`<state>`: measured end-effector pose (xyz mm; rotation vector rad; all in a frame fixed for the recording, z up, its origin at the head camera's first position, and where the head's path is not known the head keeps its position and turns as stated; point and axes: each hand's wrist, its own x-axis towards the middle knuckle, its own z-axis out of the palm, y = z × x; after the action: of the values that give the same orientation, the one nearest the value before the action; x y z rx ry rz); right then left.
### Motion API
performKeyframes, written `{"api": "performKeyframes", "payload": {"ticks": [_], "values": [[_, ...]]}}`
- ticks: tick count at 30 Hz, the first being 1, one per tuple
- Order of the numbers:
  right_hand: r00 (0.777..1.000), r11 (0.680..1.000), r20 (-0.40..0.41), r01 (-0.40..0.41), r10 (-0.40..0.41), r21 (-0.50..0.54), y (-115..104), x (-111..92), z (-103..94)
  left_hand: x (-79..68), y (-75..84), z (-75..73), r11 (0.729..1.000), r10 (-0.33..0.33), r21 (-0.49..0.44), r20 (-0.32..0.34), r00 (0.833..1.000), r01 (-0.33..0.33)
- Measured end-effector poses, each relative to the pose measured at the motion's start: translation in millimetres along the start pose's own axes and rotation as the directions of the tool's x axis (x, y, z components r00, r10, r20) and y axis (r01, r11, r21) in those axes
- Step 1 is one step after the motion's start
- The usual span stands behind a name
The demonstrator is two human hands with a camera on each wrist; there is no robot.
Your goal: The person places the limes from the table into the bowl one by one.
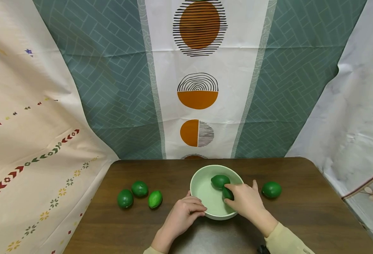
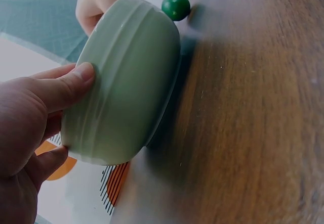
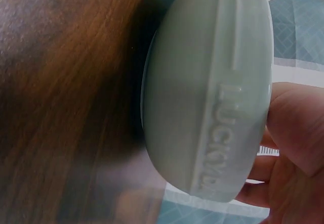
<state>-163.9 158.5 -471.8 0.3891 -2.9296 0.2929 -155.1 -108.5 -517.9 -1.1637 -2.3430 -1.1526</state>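
Observation:
A pale green bowl (image 1: 202,187) stands on the wooden table, its side turned to both wrist cameras. My left hand (image 1: 186,214) grips the bowl's near-left rim, with the thumb against the outer wall in the left wrist view. My right hand (image 1: 248,200) reaches over the right rim and pinches a dark green lime (image 1: 227,193) inside the bowl, partly covered by the fingers. Beside it in the bowl lies another lime (image 1: 220,181). In the right wrist view the bowl's wall hides my right fingertips and the lime.
Left of the bowl are two dark green limes (image 1: 125,198) and a brighter one (image 1: 155,199). A single lime (image 1: 271,189) sits to the right, beyond my right hand. A patterned cloth (image 1: 110,70) hangs behind the table (image 1: 300,218).

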Motion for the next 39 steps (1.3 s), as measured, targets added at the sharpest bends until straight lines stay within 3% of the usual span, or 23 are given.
{"api": "performKeyframes", "payload": {"ticks": [23,39], "values": [[0.998,0.998,0.052,-0.039,0.042,-0.048,-6.1,9.4,4.4,-0.4,-1.1,0.4,1.000,0.010,0.010,-0.004,1.000,-0.010],[1.000,0.999,0.015,-0.017,0.018,-0.051,-6.2,6.3,3.8,-0.1,-0.4,0.0,1.000,0.001,-0.004,-0.002,1.000,-0.001]]}}
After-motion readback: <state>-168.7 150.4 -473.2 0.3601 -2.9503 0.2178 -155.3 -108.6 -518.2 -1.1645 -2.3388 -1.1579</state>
